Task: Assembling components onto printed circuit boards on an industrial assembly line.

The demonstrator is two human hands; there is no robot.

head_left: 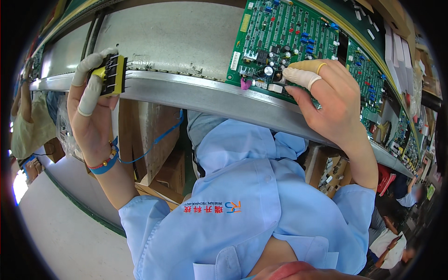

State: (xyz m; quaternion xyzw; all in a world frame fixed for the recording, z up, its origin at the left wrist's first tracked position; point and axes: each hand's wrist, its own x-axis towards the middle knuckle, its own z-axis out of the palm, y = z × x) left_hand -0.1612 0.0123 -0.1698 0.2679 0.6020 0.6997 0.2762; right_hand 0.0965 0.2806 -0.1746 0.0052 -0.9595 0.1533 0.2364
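My left hand (91, 100), with pale finger cots on its fingers, is raised at the left above the metal rail. Between its fingertips is a yellow and black transformer (113, 75), its thin pins pointing to the right. On the right, my right hand (333, 100) reaches over the near edge of a green circuit board (247, 39). Its thumb and cot-covered forefinger are bent together beside a round capacitor (268, 71) and a white connector (275, 87). What lies between those fingertips, if anything, is hidden.
A metal rail (186, 88) runs along the near side of a grey work surface (182, 37). More green boards (366, 77) stand to the right. A blue wrist-strap cord (163, 135) hangs from my left wrist. Cardboard boxes (170, 175) sit below; other people are at both sides.
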